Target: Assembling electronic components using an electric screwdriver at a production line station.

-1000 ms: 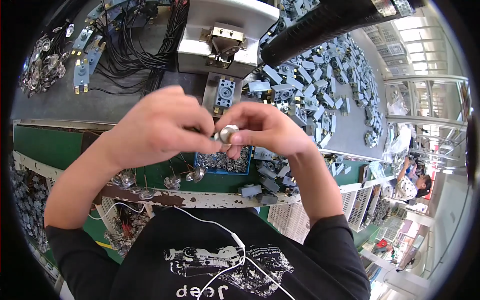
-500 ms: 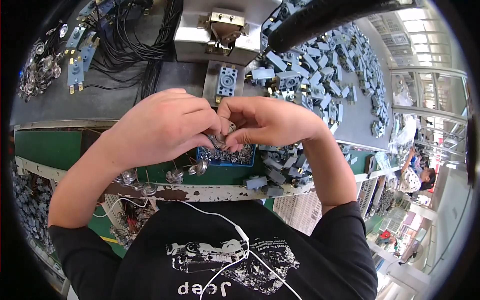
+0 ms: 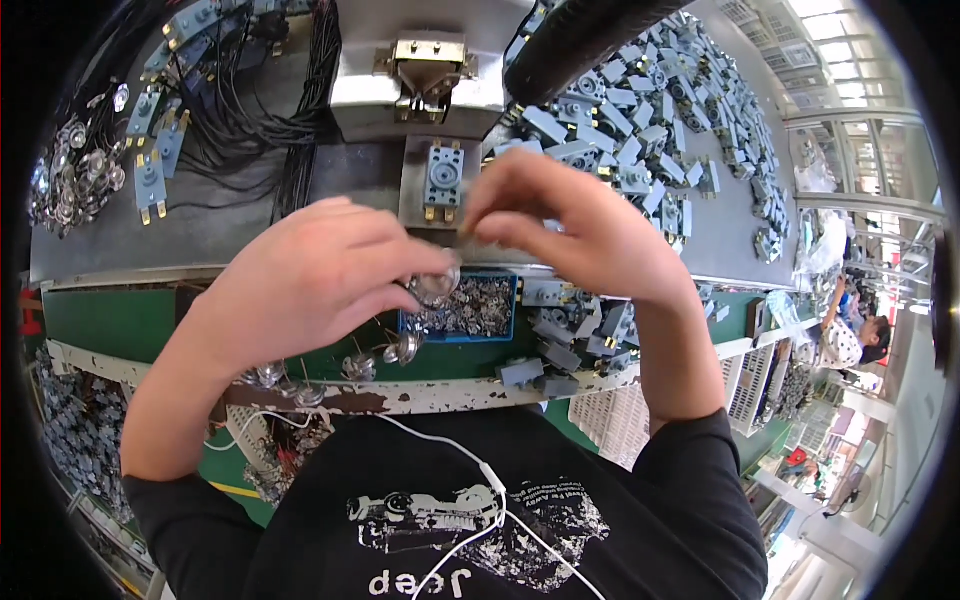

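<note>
Between the thumb and fingers of my left hand (image 3: pixel 325 270) is a round, shiny metal part (image 3: pixel 437 288), held over the near left of a blue tray (image 3: pixel 516 308) of small metal pieces. My right hand (image 3: pixel 595 230) is farther forward and to the right, its thumb and fingertips drawn together in a pinch. Motion blurs those fingertips, so whatever is in them cannot be made out. Just left of them a grey-blue rectangular switch-like block (image 3: pixel 444 172) with brass terminals lies on a flat metal plate (image 3: pixel 415 205) below the press head (image 3: pixel 430 68).
Many grey blocks (image 3: pixel 650 140) are heaped at the right, others (image 3: pixel 560 350) beside the tray. Black cables (image 3: pixel 305 150) and round metal parts (image 3: pixel 80 180) lie at the left. A dark thick tube (image 3: pixel 585 45) slants overhead. Another person (image 3: pixel 845 340) is far right.
My hands have come apart. The right has moved forward toward the block on the plate; the left keeps the round metal part near the tray. The whole view has shifted slightly.
</note>
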